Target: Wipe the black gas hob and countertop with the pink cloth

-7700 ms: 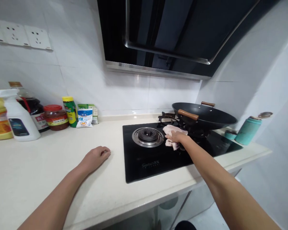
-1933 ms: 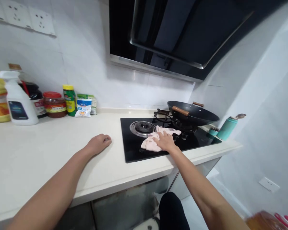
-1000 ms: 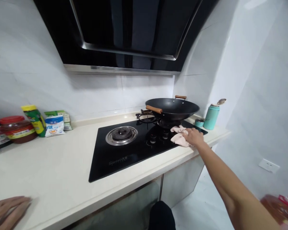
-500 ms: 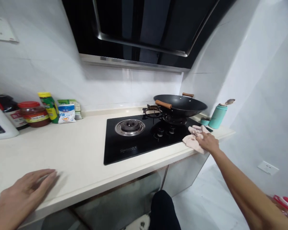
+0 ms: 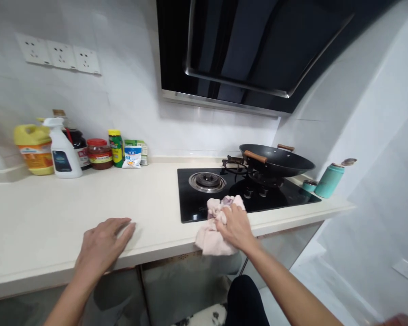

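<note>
A pale counter (image 5: 54, 213) runs across the scene, with a black cooktop (image 5: 192, 201) set into its right part and a dark wok (image 5: 275, 158) on the cooktop's right side. A pink cloth (image 5: 212, 240) lies over the cooktop's near edge and droops past the counter's front, its bunched middle gripped by the right hand (image 5: 237, 226); farther left, the left hand (image 5: 100, 244) is at the counter's near edge, fingers loosely open.

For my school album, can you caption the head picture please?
Right hand holding a pink cloth across the front edge of the hob, left hand over the counter.
</note>
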The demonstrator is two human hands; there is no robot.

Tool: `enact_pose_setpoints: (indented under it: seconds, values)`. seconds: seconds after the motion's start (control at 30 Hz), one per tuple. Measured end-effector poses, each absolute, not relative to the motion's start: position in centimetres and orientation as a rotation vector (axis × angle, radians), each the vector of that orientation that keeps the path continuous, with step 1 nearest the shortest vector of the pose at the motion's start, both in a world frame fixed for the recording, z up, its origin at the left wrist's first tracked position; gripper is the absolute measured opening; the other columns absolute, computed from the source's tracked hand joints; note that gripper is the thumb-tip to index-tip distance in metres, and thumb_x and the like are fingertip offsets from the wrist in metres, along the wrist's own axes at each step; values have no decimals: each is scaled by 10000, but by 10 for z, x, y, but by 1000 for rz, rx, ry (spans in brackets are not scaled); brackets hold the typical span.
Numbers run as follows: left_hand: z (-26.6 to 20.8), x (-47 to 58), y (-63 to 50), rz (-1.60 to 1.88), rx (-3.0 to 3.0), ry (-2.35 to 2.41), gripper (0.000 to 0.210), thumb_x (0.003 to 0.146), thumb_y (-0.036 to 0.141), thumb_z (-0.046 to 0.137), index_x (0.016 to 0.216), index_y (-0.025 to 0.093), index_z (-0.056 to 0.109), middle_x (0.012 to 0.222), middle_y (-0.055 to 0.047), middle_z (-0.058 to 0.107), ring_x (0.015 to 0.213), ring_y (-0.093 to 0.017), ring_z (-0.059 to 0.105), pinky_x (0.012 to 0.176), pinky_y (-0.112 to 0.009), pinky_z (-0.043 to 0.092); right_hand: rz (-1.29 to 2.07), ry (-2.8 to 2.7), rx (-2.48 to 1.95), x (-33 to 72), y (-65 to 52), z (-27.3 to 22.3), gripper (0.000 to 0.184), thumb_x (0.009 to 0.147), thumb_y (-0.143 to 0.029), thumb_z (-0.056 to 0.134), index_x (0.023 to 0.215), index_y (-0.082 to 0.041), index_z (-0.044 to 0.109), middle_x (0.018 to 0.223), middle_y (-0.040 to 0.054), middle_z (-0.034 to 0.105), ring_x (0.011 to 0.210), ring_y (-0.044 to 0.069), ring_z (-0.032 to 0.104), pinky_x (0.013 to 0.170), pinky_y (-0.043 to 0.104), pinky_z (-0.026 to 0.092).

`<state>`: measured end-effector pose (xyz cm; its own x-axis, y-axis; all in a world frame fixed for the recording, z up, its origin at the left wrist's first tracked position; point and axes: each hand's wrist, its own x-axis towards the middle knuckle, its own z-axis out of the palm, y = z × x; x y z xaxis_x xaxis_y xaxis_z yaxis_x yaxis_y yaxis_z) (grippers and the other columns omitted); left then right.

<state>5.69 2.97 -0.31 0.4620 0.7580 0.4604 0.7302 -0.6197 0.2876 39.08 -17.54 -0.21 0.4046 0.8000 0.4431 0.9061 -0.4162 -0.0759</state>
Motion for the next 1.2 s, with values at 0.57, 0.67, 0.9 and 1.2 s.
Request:
enact_pose_setpoints:
  seconds: [0.57,0.67,0.9,1.2]
  values:
    - [-3,50,24,968,2565,1339,424,905,516,407,1037,265,723,1155,-64,745,1135,-294,647,958,-446,428,334,-1240,-1544,365,-94,35,367,914,-515,469,1031,-207,631,1052,56,699,981,227,625,885,340,468]
    - [-4,49,23,1016,2554,1329,412,905,507,418,1043,267,723,1154,-61,745,1129,-294,651,962,-441,426,138,-1087,-1919,430,-110,40,414,925,-458,434,1204,-204,604,1248,122,616,1123,269,585,968,407,441]
    - [-8,51,23,1049,2533,1332,400,912,484,430,1047,244,720,1158,-58,741,1113,-281,646,964,-432,402,-309,-1145,-2259,472,-146,14,536,950,-532,356,1415,-311,506,1403,112,467,1267,309,467,1022,509,372]
    - [-12,50,21,1119,2568,1312,342,925,459,477,1026,246,725,1100,-40,750,1047,-253,657,940,-397,404,-384,-1401,-2590,475,-94,12,595,914,-661,422,1430,-380,514,1450,118,457,1170,343,534,980,501,370]
